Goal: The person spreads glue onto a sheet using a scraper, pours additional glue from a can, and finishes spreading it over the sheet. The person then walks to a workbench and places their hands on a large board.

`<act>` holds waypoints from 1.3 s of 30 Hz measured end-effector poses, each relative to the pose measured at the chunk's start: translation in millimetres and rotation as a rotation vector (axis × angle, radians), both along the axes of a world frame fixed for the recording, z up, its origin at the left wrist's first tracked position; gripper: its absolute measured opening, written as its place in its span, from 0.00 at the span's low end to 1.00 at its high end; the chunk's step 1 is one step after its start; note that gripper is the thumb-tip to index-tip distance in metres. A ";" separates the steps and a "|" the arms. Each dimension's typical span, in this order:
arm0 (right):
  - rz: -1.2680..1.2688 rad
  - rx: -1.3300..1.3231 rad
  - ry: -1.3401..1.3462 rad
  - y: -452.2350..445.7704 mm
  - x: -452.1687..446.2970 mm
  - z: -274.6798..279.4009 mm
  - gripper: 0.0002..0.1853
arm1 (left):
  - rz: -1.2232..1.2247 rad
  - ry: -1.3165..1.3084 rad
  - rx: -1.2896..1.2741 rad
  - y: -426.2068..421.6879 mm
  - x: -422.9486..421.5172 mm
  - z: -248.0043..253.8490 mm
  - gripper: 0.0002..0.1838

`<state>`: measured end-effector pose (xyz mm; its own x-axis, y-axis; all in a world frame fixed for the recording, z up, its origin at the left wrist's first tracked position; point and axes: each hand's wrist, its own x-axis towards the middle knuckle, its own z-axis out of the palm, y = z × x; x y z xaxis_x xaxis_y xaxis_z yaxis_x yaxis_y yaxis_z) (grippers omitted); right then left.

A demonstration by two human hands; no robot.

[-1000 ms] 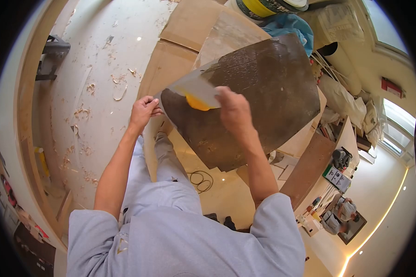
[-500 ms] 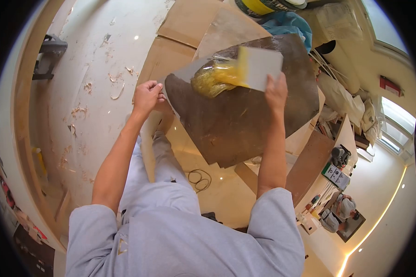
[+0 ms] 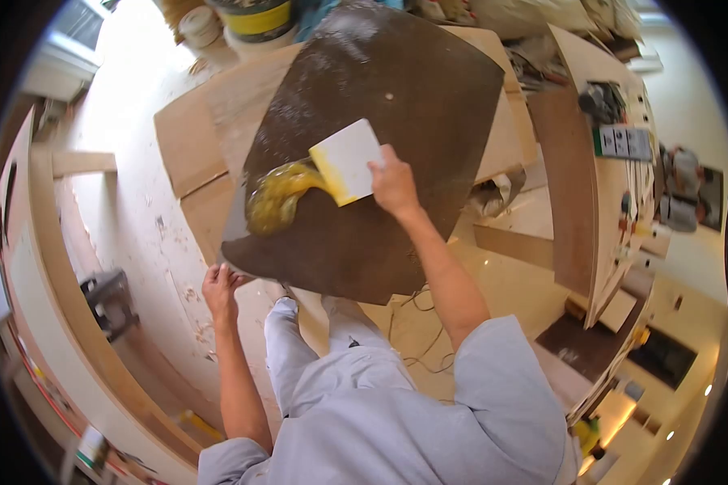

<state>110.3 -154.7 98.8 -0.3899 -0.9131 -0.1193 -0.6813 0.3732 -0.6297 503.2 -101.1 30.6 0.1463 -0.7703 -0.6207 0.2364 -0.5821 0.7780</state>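
A large dark brown sheet lies across cardboard in front of me. My left hand pinches its near left corner. In my right hand is a flat white scraper, its left edge smeared yellow. A glossy mass of yellow glue sits on the left part of the sheet, and a strand of it reaches the scraper's edge. The far part of the sheet's surface looks wet and shiny.
Flattened cardboard shows under the sheet. Beyond it stands a black and yellow bucket. A wooden board with tools leans at the right. A cable lies on the floor near my legs, and wood shavings litter the left floor.
My view has turned. The scraper has moved down and left relative to my view and tilted, drawing the glue into a strand. My left hand stays at the sheet's corner.
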 end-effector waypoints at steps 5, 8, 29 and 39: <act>-0.185 0.013 -0.138 19.2 24.0 -7.8 0.10 | -0.241 -0.111 0.008 -73.7 40.2 -3.8 0.06; -0.315 0.040 -0.186 30.0 39.1 -12.4 0.10 | -0.366 -0.110 -0.013 -117.6 36.9 4.7 0.09; 0.140 0.083 0.024 -112.5 89.7 21.9 0.10 | -0.438 0.308 0.004 -153.4 -9.1 -0.9 0.07; 0.219 -0.058 0.105 -144.5 102.2 22.4 0.09 | -0.464 0.248 -0.021 -151.5 -10.1 -15.1 0.06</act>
<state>212.5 -299.3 121.2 -0.1898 -0.9813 -0.0330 -0.8049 0.1748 -0.5670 493.1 -252.6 15.5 -0.3626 -0.7320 -0.5769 0.1360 -0.6539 0.7442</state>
